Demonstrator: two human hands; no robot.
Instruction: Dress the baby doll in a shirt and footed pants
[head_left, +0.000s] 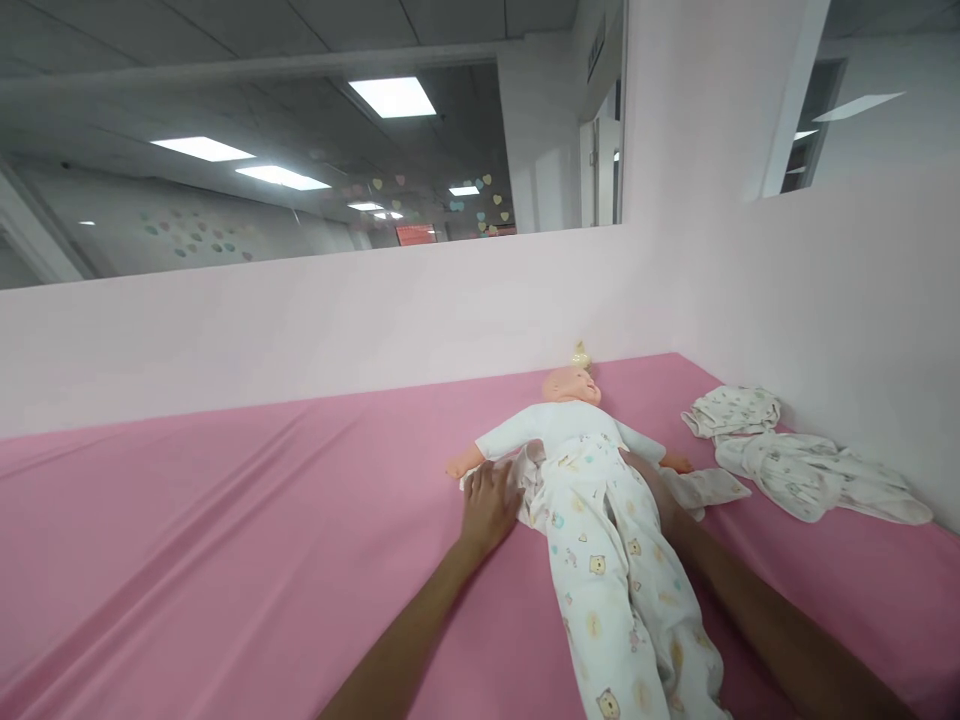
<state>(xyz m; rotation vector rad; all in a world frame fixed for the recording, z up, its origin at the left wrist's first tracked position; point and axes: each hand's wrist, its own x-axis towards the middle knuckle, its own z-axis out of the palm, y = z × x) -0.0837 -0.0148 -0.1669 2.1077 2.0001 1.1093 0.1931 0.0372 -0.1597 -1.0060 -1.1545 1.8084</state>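
Observation:
A baby doll (576, 392) lies on its back on the pink sheet (225, 540), head toward the wall. It wears a white top and a printed white romper (615, 570). My left hand (489, 502) lies flat, fingers stretched out, on the sheet and the edge of the cloth at the doll's left side. My right hand (660, 490) reaches in at the doll's other side, pressed against the romper near the waist; its fingers are mostly hidden by the garment.
A heap of printed white baby clothes (795, 462) lies at the right by the pink wall (375, 320). The wall runs along the far edge and turns down the right side. Windows open above it.

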